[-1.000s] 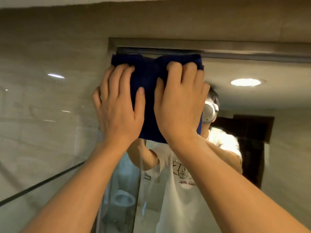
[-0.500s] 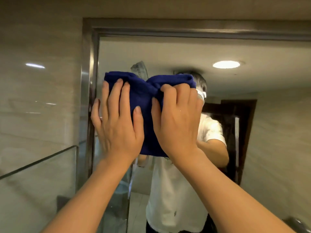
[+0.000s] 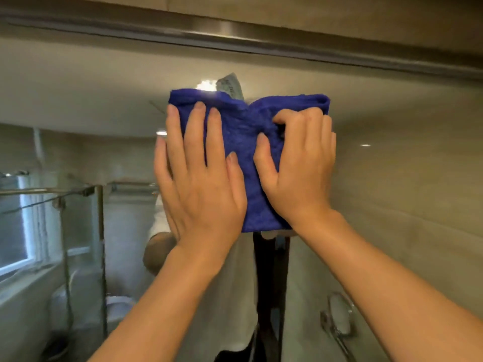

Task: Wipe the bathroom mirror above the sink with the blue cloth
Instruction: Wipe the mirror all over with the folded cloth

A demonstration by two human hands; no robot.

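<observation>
A folded blue cloth (image 3: 243, 142) is pressed flat against the mirror (image 3: 91, 100), a little below the mirror's metal top frame (image 3: 235, 32). My left hand (image 3: 198, 178) lies spread over the cloth's left half, fingers pointing up. My right hand (image 3: 298, 165) covers the right half, its fingers curled into the fabric and bunching it. The cloth's lower part is hidden behind both hands. The mirror shows a person in a white shirt, mostly hidden by my hands and the cloth.
In the reflection I see a glass shower screen with metal rails (image 3: 99, 231) and a bright window (image 3: 15, 226) at the left, a toilet (image 3: 117, 307) lower left, and a round wall-mounted mirror (image 3: 339, 317) lower right.
Both hands have slid the cloth to the right along the mirror, away from its left frame, which has left the view. The view is now blurred by motion.
</observation>
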